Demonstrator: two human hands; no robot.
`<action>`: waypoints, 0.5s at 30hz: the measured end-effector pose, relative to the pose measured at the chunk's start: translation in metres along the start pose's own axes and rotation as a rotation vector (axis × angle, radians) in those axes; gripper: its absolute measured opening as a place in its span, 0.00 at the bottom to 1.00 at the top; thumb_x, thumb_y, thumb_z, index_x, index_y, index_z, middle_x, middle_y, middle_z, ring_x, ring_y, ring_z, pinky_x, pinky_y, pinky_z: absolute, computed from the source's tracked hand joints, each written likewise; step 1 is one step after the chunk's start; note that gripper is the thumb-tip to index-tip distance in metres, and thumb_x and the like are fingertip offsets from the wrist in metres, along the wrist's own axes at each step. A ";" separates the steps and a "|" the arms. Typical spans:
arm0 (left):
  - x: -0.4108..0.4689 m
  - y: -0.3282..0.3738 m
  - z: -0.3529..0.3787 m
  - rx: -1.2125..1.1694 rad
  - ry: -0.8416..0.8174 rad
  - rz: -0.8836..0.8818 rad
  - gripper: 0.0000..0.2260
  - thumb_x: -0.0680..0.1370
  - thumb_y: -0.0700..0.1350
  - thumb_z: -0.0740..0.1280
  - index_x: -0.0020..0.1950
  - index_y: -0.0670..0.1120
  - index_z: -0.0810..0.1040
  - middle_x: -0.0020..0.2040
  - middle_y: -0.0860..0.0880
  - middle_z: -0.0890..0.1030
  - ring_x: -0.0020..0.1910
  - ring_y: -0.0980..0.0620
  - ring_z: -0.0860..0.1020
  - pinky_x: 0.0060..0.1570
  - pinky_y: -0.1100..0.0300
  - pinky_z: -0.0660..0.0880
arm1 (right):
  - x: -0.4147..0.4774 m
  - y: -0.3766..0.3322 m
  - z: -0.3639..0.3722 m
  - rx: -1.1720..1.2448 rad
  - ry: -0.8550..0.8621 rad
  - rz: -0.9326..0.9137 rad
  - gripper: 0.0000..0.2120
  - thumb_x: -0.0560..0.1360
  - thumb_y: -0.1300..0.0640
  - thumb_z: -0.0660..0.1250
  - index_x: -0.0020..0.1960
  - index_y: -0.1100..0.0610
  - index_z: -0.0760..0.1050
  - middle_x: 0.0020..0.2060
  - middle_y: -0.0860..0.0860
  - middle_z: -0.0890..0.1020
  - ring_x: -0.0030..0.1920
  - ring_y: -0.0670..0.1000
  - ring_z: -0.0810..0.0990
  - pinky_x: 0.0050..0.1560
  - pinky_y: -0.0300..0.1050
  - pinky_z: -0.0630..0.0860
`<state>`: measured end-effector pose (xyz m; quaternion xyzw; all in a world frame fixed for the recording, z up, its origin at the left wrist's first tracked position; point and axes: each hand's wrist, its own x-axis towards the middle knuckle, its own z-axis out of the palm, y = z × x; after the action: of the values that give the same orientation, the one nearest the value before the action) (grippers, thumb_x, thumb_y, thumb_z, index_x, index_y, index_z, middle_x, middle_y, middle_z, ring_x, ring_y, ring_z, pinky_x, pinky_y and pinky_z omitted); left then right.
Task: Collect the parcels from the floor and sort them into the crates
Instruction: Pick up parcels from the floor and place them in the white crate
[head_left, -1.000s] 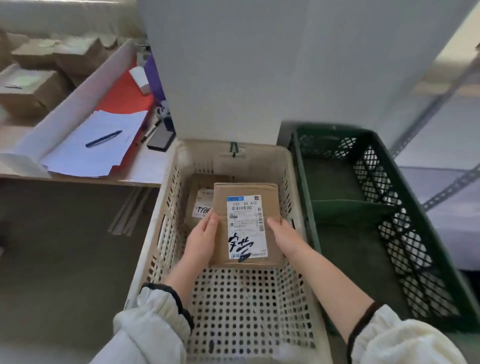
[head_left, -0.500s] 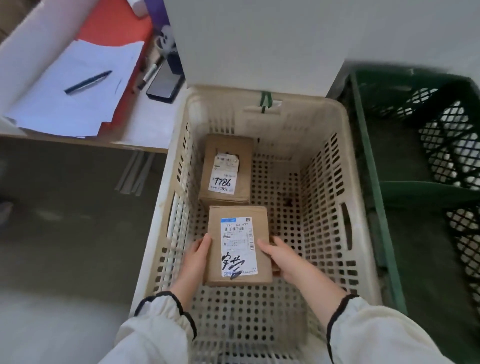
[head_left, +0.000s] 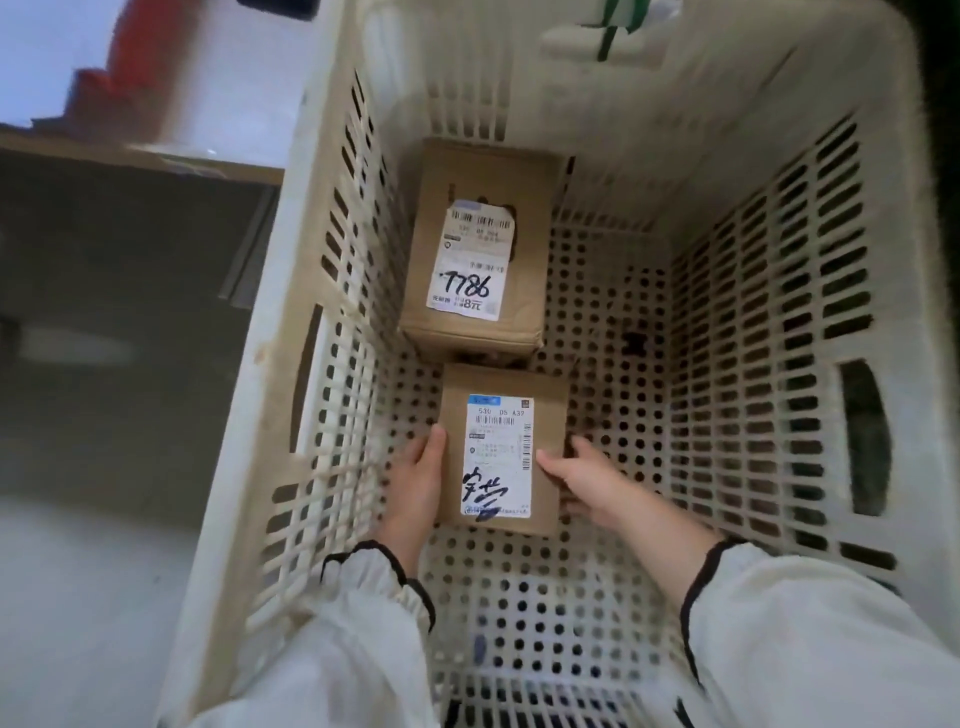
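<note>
- My left hand (head_left: 415, 483) grips the parcel (head_left: 498, 452) by its left edge, keeping it square.
- The parcel is low in the crate (head_left: 311, 260), just before the 7786 box (head_left: 475, 249), I judge to form 1 row.
- My right hand (head_left: 582, 478) pinches the right edge, thumb on top.

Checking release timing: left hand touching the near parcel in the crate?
Touching. Head view: left hand grips the left edge of the near parcel, no gap; right hand holds its right edge.
</note>
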<state>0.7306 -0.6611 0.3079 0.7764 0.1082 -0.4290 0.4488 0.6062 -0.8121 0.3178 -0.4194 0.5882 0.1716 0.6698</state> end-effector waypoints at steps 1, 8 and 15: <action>0.001 0.000 0.001 -0.004 0.009 0.000 0.08 0.78 0.60 0.61 0.48 0.59 0.76 0.39 0.63 0.80 0.40 0.65 0.79 0.37 0.68 0.71 | 0.003 0.002 0.000 -0.021 0.008 -0.023 0.28 0.76 0.56 0.68 0.72 0.56 0.62 0.63 0.54 0.76 0.60 0.55 0.76 0.58 0.51 0.74; -0.017 -0.005 0.001 -0.155 0.241 -0.016 0.14 0.78 0.57 0.62 0.56 0.49 0.75 0.48 0.56 0.79 0.44 0.62 0.77 0.37 0.68 0.70 | 0.001 -0.012 -0.007 -0.021 0.027 -0.030 0.31 0.74 0.49 0.69 0.72 0.54 0.61 0.60 0.51 0.76 0.52 0.51 0.77 0.50 0.51 0.75; -0.065 -0.018 0.041 -0.230 0.428 -0.340 0.33 0.75 0.62 0.63 0.73 0.45 0.61 0.67 0.44 0.72 0.64 0.43 0.72 0.59 0.50 0.70 | 0.011 -0.053 -0.006 -0.038 0.213 -0.177 0.31 0.74 0.51 0.68 0.73 0.57 0.60 0.66 0.56 0.73 0.60 0.56 0.75 0.53 0.49 0.73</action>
<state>0.6583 -0.6693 0.3372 0.7640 0.3767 -0.3094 0.4226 0.6434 -0.8502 0.3270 -0.4982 0.6132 0.0775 0.6081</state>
